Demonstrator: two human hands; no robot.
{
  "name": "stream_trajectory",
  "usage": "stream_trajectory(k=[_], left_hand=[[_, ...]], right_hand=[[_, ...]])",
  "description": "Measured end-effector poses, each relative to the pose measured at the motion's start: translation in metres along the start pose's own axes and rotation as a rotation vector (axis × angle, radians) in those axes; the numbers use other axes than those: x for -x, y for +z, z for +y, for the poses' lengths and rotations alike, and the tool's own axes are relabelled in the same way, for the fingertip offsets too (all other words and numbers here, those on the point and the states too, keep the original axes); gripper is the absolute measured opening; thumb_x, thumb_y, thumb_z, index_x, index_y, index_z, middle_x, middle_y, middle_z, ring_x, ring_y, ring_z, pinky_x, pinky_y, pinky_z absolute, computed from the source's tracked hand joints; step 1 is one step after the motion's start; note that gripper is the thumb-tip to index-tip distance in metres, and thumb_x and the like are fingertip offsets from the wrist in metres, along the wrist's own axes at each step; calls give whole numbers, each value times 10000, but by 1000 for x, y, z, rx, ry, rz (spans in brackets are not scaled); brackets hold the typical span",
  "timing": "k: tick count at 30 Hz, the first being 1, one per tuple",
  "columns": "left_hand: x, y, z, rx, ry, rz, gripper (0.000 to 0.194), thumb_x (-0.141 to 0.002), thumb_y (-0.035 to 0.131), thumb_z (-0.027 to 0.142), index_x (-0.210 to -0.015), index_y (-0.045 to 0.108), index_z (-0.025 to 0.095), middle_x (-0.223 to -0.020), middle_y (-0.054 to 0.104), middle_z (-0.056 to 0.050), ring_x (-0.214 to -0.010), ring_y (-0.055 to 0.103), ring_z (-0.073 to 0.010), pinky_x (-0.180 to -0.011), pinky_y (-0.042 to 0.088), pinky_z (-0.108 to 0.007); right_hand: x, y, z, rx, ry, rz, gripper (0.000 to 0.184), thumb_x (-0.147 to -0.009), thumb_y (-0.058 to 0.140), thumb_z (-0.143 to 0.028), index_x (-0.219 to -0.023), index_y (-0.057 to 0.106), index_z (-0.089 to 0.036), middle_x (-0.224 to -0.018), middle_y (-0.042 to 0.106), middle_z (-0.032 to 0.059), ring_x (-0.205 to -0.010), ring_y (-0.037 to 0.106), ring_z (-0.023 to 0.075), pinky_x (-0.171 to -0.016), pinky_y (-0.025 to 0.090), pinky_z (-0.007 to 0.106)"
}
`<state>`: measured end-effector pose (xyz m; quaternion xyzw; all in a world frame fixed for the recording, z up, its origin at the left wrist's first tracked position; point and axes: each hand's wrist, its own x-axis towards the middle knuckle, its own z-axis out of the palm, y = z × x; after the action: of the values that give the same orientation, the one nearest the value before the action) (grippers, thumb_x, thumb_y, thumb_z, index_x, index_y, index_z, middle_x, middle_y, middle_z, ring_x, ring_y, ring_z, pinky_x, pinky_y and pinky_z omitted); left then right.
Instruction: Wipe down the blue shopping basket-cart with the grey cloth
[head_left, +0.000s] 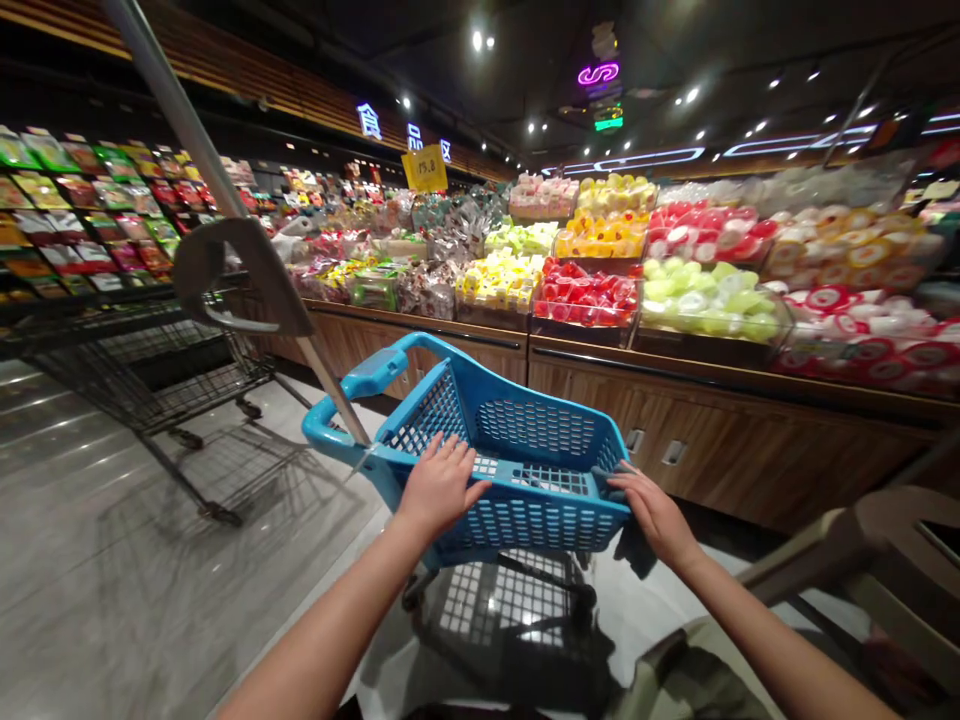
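Blue plastic shopping cart [517, 520]: on the floor [300, 580] right in front of the person, near the wood-fronted surface [600, 400] of the candy display; its perforated basket lies between the two hands.
Left hand [442, 485]: palm down on the near rim, fingers extended and thumb spread along the edge, unclenched.
Right hand [656, 510]: at the basket's right end corner, fingers over the rim and touching a dark grey, soft-looking item [637, 552]; cannot tell whether it grips either.
Metal pole [184, 115]: tilted, rising leftward from beside the cart's handle [373, 372], with a grey bracket [232, 275] around it.
Candy bins: clear-sided, in rows on the display, with red [586, 290], pale green [709, 295] and yellow [499, 278] pieces along the front.
Black wire cart [142, 370]: on the floor to the left, well apart from the left hand.
Yellow sign [425, 168]: above the candy.
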<state>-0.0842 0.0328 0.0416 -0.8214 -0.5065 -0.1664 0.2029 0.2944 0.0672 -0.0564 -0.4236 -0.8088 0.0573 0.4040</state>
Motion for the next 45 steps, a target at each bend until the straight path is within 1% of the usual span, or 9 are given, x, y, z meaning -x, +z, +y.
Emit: stream_trajectory(k=[3, 7, 12, 18, 23, 31, 36, 42, 45], left_hand=[[6, -9, -5, -65, -23, -8, 548, -887, 528, 540, -1220, 640, 119, -1262, 635, -185, -1266, 503, -374, -1116, 273, -572], [16, -16, 0, -51, -51, -44, 450, -890, 558, 483, -1169, 673, 149, -1195, 677, -165, -1176, 576, -369, -1082, 317, -584], [27, -20, -8, -12, -29, -28, 373, -908, 540, 453, -1101, 699, 177, -1135, 708, -139, -1118, 618, -348, -1072, 334, -584], [37, -21, -21, -34, 35, -48, 384, -949, 464, 459, -1084, 693, 182, -1153, 706, -121, -1115, 630, -319, -1063, 337, -582], [48, -27, -21, -47, 58, -3, 390, -946, 467, 478, -1068, 699, 189, -1151, 710, -110, -1116, 635, -301, -1113, 288, -557], [53, -30, -13, -36, 36, -1, 337, -943, 488, 450, -1027, 701, 202, -1147, 713, -97, -1104, 643, -296, -1100, 305, -559], [49, -28, -13, -11, 30, 14, 303, -947, 483, 433, -947, 703, 224, -1115, 727, -73, -1083, 655, -281, -1084, 329, -552], [48, -24, -20, -52, 29, 5, 349, -952, 473, 454, -905, 705, 198, -1065, 740, -90, -1047, 669, -293, -1055, 357, -566], [50, -23, -22, -72, 24, -1, 386, -954, 458, 470, -879, 710, 187, -1043, 743, -110, -1021, 676, -314, -1007, 399, -575]], right_hand=[[-4, 2, 3, 20, 45, 12, 360, -984, 369, -363, -1127, 667, -221, -1175, 680, 63, -1275, 513, 267, -1103, 375, 549], [0, 11, -9, 100, 91, 62, 377, -993, 351, -354, -1124, 671, -204, -1174, 684, 68, -1267, 521, 274, -1106, 354, 570], [3, 28, -62, 229, 1, 55, 334, -984, 393, -304, -1089, 694, -203, -1109, 716, 63, -1216, 565, 292, -1080, 367, 588], [1, 50, -124, 299, -103, -2, 380, -980, 408, -244, -1329, 547, -189, -1357, 576, 92, -1343, 432, 286, -1090, 357, 559], [18, 28, -101, 342, -50, -120, 449, -942, 503, -347, -1381, 483, -255, -1394, 539, 98, -1379, 353, 359, -1063, 198, 746], [7, -9, -47, 14, -59, -276, 386, -910, 564, -408, -1259, 606, -247, -1330, 586, 113, -1402, 325, 332, -1083, 318, 635], [-16, -7, -39, -13, -62, -294, 518, -803, 692, -471, -1267, 620, -250, -1579, 224, 120, -1448, 110, 399, -1067, 340, 616], [-17, 1, -40, 9, -101, -325, 434, -857, 636, -421, -1238, 623, -213, -1384, 547, 118, -1439, 223, 337, -1092, 352, 578], [-3, 12, -45, 71, -93, -253, 426, -865, 622, -398, -1233, 610, -183, -1319, 598, 133, -1388, 351, 330, -1065, 416, 543]])
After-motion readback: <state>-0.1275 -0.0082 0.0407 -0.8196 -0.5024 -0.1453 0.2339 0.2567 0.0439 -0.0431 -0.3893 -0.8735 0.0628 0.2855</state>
